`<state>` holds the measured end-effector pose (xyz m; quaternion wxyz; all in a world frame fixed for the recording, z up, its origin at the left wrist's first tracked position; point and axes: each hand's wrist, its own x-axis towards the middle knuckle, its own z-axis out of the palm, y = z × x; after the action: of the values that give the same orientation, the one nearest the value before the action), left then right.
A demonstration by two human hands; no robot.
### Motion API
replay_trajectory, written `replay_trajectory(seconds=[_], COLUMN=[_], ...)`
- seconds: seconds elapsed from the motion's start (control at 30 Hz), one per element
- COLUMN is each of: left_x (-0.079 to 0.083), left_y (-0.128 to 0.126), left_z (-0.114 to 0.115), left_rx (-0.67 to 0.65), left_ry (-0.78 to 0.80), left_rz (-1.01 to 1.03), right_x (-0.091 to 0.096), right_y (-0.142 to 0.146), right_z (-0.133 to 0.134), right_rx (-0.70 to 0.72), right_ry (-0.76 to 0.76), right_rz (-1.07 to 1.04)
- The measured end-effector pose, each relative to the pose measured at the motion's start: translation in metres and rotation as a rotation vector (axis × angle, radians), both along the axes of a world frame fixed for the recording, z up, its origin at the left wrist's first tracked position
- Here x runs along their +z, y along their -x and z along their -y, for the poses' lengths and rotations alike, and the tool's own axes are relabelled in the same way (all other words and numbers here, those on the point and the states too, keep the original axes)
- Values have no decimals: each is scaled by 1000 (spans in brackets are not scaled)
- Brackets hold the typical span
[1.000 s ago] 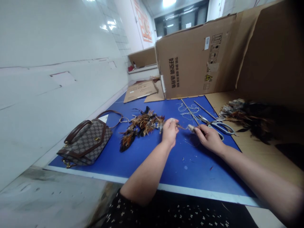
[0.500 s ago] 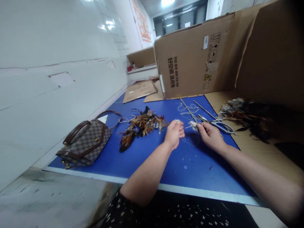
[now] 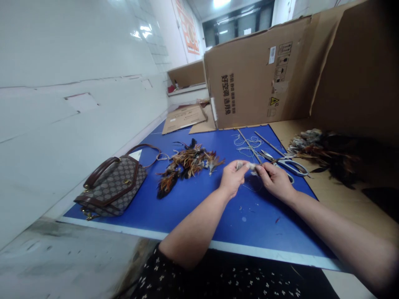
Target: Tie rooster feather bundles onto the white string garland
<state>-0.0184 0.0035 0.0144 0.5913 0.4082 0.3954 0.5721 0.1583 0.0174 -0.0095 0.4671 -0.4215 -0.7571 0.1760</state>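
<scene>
My left hand (image 3: 232, 178) is closed, its thumb and fingers pinching a pale, fluffy feather tuft (image 3: 252, 166). Close beside it, my right hand (image 3: 277, 179) grips the other side of the same tuft, thumb against forefinger. What lies inside the fingers is partly hidden. Just beyond my hands are two thin sticks (image 3: 270, 143) and a loose tangle of pale thread (image 3: 246, 143). Scissors (image 3: 288, 162) with light grey handles lie behind my right hand. On the left, a pile of brown and black feathers (image 3: 188, 162) rests on the blue table top (image 3: 199, 216).
A patterned handbag (image 3: 115, 187) with brown handles stands at the table's left. More dark and grey feathers (image 3: 330, 155) lie on cardboard at right. A big cardboard box (image 3: 249, 83) rises behind, with flat cardboard pieces (image 3: 183, 119) beside it. A white wall (image 3: 77, 137) borders the left.
My left hand has moved right to meet my right hand. The tuft in my right fingers now lies between both hands.
</scene>
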Motion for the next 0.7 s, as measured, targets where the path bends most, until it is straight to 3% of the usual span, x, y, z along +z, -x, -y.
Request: replay_trajectory(seconds=[0.3,0.6,0.7], left_x=[2,8,6], left_y=[3,11,10], left_z=[-3,-9,-9], left_rx=[105,200,177], left_ry=[-48,-50,-20], left_rz=[65,232,229], right_x=[3,3,4], right_y=[1,-2,-3], right_z=[0,-3,-3], right_rx=[10,-81,-122], right_ry=[18,7,8], right_rz=[10,-29,-44])
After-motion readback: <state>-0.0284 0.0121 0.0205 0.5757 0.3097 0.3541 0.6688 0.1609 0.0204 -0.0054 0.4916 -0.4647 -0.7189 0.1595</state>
